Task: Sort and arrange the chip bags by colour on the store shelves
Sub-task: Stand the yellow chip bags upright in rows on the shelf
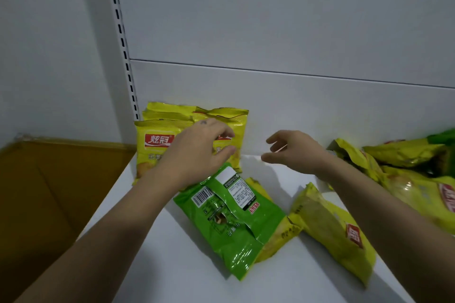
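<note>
Several yellow chip bags (154,152) stand upright in a row at the back left of the white shelf (182,270). My left hand (197,150) reaches over them, its fingers and thumb curled on the front of the right-hand yellow bag (237,125). My right hand (293,152) hovers beside it above the shelf, fingers loosely spread and holding nothing. A green chip bag (236,224) lies back side up below my left hand, partly over a flat yellow bag (279,236). Another yellow bag (332,233) lies under my right forearm.
A loose pile of yellow bags (403,174) fills the shelf's right end, with a bit of green packaging (443,136) behind it. An open cardboard box (49,192) sits left of the shelf. A slotted upright (120,32) runs up the white back panel.
</note>
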`<move>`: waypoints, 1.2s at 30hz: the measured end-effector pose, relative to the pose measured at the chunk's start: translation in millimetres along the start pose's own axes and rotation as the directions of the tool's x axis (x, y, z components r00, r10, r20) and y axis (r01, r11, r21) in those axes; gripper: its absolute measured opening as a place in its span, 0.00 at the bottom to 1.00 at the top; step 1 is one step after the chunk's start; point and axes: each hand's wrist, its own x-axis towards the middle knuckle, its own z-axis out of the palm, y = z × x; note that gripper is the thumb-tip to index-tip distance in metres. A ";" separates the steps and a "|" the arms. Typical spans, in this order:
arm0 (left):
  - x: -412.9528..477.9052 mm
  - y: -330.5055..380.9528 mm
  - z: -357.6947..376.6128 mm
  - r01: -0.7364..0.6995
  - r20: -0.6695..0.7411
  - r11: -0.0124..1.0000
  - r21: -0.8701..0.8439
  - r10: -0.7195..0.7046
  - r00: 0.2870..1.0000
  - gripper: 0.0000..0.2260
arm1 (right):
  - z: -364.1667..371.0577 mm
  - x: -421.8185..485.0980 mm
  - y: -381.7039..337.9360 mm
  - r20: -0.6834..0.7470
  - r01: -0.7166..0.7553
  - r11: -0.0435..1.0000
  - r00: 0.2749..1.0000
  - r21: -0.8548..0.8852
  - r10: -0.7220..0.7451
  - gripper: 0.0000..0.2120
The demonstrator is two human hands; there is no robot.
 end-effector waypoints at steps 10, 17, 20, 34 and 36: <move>3.9 95.5 36.3 -0.143 0.335 0.989 0.045 0.119 0.935 0.19 | -39.2 -62.7 74.4 0.093 0.048 0.999 0.995 -0.023 -0.045 0.19; -9.1 158.1 91.6 -0.182 0.581 0.957 0.228 0.016 0.814 0.23 | -33.6 -79.1 122.2 0.132 0.103 0.989 0.987 -0.105 -0.089 0.21; -10.4 167.4 108.4 -0.034 0.547 0.962 0.270 -0.124 0.828 0.18 | -28.3 -80.1 132.6 0.161 0.137 0.978 0.981 -0.160 -0.111 0.22; -24.8 190.2 116.5 0.386 0.371 0.922 0.026 -0.367 0.853 0.41 | -17.7 -99.3 155.8 -0.076 0.266 0.962 0.962 0.061 -0.261 0.23; -20.6 192.2 108.3 0.450 0.293 0.884 -0.130 -0.399 0.869 0.46 | -27.1 -101.3 153.5 -0.191 0.357 0.918 0.926 0.174 -0.325 0.21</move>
